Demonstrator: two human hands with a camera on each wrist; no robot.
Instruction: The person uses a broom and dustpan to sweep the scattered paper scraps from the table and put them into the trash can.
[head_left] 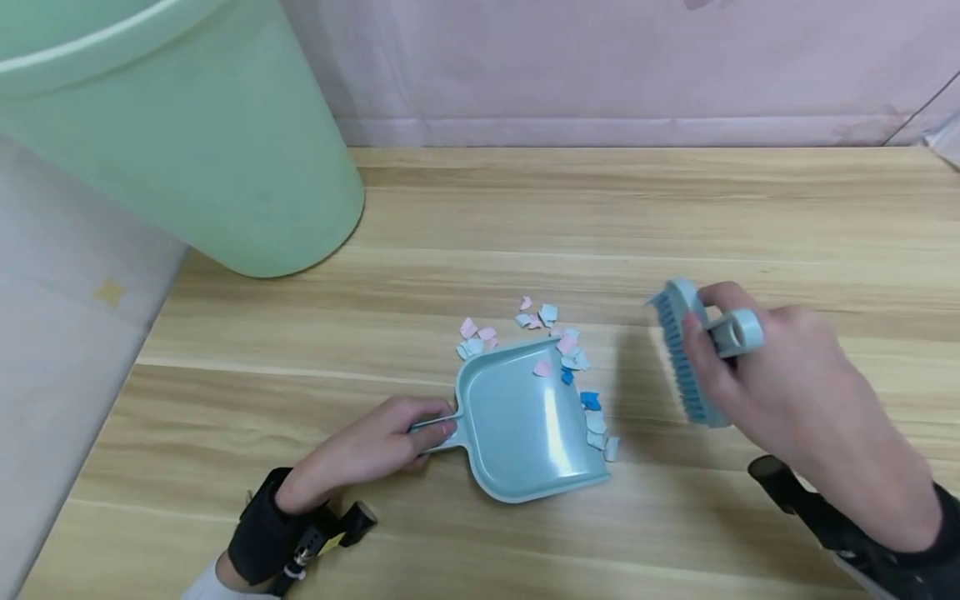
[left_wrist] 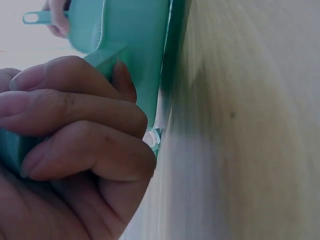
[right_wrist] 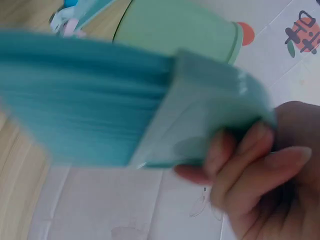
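Dustpan (head_left: pixel 525 425) ringed by paper scraps (head_left: pixel 558 342), bin (head_left: pixel 210 142) behind

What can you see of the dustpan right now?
The dustpan is pale blue, smooth plastic by its look, lying flat on the wooden tabletop, mouth facing right. The left hand grips its short handle. One pink paper scrap lies inside; others are scattered along its open edge.

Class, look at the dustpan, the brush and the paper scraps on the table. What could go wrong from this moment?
1. The scraps lie mostly along the dustpan rim, only one inside; a hard sweep may scatter them past it.
2. The left hand only pinches the thin handle, so the pan may pivot.
3. The brush in the right hand is lifted off the table and could miss scraps.
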